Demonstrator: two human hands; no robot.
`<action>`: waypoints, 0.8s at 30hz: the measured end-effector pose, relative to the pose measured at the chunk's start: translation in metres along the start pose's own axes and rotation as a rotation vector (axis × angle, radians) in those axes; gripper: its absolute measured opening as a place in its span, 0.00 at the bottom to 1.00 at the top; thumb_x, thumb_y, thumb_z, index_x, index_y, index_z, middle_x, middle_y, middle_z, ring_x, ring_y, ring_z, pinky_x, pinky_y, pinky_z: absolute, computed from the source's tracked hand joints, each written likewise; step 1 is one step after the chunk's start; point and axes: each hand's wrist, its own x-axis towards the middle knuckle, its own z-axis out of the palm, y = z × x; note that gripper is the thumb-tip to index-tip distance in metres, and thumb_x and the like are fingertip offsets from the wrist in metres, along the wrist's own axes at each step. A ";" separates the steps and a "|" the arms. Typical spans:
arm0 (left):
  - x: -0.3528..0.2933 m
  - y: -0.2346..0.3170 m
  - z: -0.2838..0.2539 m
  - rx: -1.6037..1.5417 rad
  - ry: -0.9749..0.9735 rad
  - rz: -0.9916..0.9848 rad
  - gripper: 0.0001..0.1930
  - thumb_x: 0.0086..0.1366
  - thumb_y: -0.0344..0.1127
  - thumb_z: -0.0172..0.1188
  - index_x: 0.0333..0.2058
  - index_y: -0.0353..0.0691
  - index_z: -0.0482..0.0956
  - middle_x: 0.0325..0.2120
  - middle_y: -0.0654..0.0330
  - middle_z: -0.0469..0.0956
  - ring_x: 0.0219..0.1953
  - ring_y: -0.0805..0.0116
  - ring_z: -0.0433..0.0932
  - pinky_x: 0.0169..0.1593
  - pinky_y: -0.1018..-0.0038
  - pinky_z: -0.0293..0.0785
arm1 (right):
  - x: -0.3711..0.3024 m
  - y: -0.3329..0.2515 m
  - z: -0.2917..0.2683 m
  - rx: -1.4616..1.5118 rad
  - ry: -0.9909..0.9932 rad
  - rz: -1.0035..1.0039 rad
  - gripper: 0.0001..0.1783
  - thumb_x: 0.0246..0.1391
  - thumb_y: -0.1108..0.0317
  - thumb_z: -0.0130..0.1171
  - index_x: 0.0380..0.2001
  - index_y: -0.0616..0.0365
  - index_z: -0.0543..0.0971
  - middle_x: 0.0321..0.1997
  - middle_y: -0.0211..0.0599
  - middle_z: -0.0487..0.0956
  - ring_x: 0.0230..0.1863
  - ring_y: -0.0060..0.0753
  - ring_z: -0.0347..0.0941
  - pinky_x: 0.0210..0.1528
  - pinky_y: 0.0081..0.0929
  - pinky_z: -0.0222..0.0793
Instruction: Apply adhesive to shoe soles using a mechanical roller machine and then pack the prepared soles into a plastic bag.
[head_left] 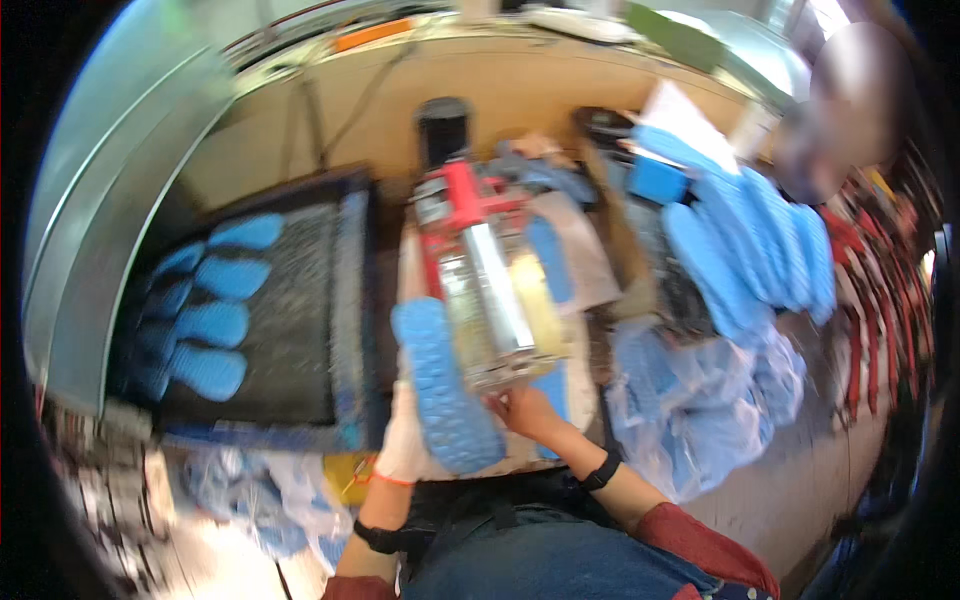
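Observation:
A bumpy blue shoe sole (pixel 448 390) is tilted up in front of me, left of a small roller machine (pixel 492 300) with a red frame and a shiny metal roller. My left hand (pixel 402 445), in a white glove, holds the sole from its left side; most of its fingers are hidden behind it. Bare, my right hand (pixel 530 412) is at the machine's front end, close to the sole's right edge. Its fingers are curled together, and blur hides what they grip. Another blue sole (pixel 548 262) lies on the machine's right side, partly covered.
At left, a dark belt (pixel 290 310) in a blue-edged frame carries several blue soles (pixel 235 278). A pile of blue soles (pixel 745 245) lies at right, above plastic bags (pixel 700 400). Behind the machine stands a black cylinder (pixel 443 132). Another person (pixel 850 110) is at far right.

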 end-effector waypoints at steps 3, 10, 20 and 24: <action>-0.031 0.004 -0.008 -0.009 0.015 0.123 0.29 0.71 0.58 0.35 0.51 0.39 0.70 0.43 0.59 0.76 0.46 0.64 0.74 0.54 0.66 0.69 | 0.015 -0.017 0.028 -0.240 0.110 -0.117 0.33 0.50 0.48 0.58 0.51 0.63 0.70 0.29 0.54 0.78 0.30 0.58 0.75 0.34 0.50 0.69; -0.034 0.077 -0.030 0.037 0.416 0.649 0.23 0.70 0.51 0.43 0.51 0.38 0.69 0.43 0.59 0.76 0.45 0.66 0.75 0.51 0.70 0.71 | 0.021 -0.026 0.038 -0.154 0.141 0.089 0.37 0.45 0.51 0.64 0.52 0.68 0.69 0.28 0.53 0.79 0.29 0.54 0.76 0.30 0.44 0.70; 0.005 0.120 -0.092 0.802 0.951 0.891 0.30 0.66 0.47 0.49 0.59 0.29 0.58 0.52 0.44 0.69 0.55 0.54 0.69 0.59 0.66 0.61 | -0.023 0.014 -0.039 0.784 0.192 0.322 0.20 0.48 0.76 0.58 0.48 0.64 0.74 0.43 0.31 0.76 0.44 0.27 0.69 0.49 0.27 0.64; -0.023 0.105 -0.044 0.829 0.961 1.120 0.31 0.70 0.46 0.43 0.63 0.31 0.52 0.62 0.46 0.58 0.64 0.57 0.58 0.64 0.69 0.52 | -0.022 0.016 -0.107 0.100 0.600 -0.047 0.25 0.51 0.81 0.49 0.55 0.60 0.70 0.48 0.43 0.73 0.45 0.37 0.69 0.46 0.28 0.64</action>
